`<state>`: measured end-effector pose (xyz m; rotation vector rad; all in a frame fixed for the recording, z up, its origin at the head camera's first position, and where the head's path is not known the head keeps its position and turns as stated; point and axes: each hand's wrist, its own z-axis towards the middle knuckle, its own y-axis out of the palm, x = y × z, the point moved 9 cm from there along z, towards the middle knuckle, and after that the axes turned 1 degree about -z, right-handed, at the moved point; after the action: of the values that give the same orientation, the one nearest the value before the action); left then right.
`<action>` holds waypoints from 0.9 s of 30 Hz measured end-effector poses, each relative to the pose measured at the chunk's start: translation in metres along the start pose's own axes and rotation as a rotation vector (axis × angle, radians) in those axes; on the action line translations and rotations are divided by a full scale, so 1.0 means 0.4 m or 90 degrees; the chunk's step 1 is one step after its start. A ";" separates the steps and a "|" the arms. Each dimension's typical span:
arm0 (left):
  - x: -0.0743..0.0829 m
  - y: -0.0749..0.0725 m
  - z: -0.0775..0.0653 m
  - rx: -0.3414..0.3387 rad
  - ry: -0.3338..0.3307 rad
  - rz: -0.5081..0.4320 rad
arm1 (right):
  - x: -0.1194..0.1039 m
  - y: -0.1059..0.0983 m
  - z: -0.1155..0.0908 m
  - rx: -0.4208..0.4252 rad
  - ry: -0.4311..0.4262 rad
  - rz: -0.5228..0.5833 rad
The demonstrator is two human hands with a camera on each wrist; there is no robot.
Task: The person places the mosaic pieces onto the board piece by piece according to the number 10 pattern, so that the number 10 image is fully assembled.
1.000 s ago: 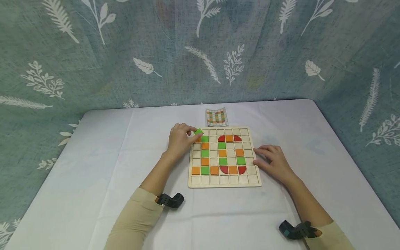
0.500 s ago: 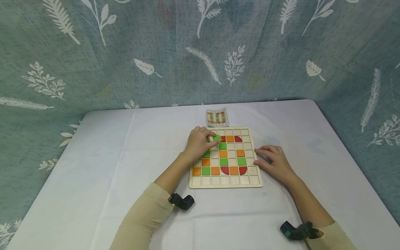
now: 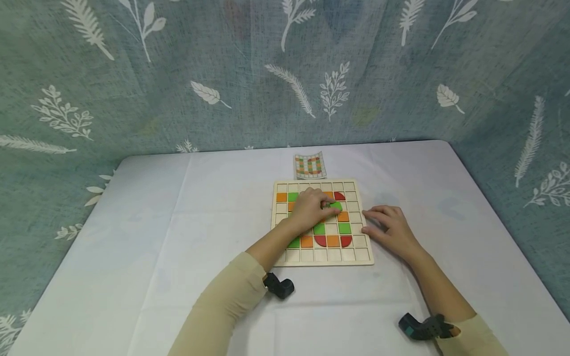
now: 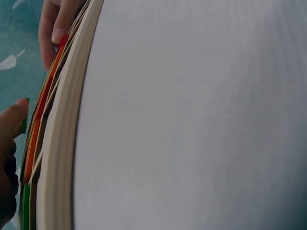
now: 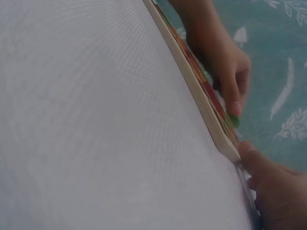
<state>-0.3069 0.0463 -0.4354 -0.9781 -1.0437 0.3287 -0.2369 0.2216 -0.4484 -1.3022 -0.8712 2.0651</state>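
Note:
My left hand (image 3: 309,210) reaches over the pale wooden grid board (image 3: 318,255) and pinches a green tile (image 3: 336,206) between thumb and fingers. The tile is over the right part of the grid, between a red rounded tile (image 3: 339,196) and an orange square tile (image 3: 343,216). In the right wrist view the green tile (image 5: 234,120) shows at the fingertips, close above the board. My right hand (image 3: 392,227) is at the board's right edge, fingertips touching it, fingers loosely bent. My left hand and forearm hide several tiles.
A small printed card (image 3: 310,165) with a coloured grid pattern lies behind the board. White cloth (image 3: 213,198) covers the table around it. A leaf-patterned green-blue curtain (image 3: 249,74) rises at the back and sides.
My left hand has carried the green tile rightward from the board's upper left corner, across the grid and slightly nearer. My right hand has stayed at the right edge.

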 end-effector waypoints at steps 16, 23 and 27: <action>0.026 0.029 0.023 0.025 0.014 0.094 | -0.013 -0.007 0.002 -0.001 -0.008 0.002; 0.026 0.015 0.015 0.047 0.012 0.075 | -0.013 -0.004 0.004 -0.002 -0.011 0.001; 0.025 -0.002 -0.011 0.062 0.012 0.045 | -0.011 -0.006 -0.002 -0.002 -0.004 -0.006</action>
<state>-0.2985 0.0498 -0.4297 -0.9306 -0.9689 0.4245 -0.2343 0.2200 -0.4445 -1.2925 -0.8813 2.0625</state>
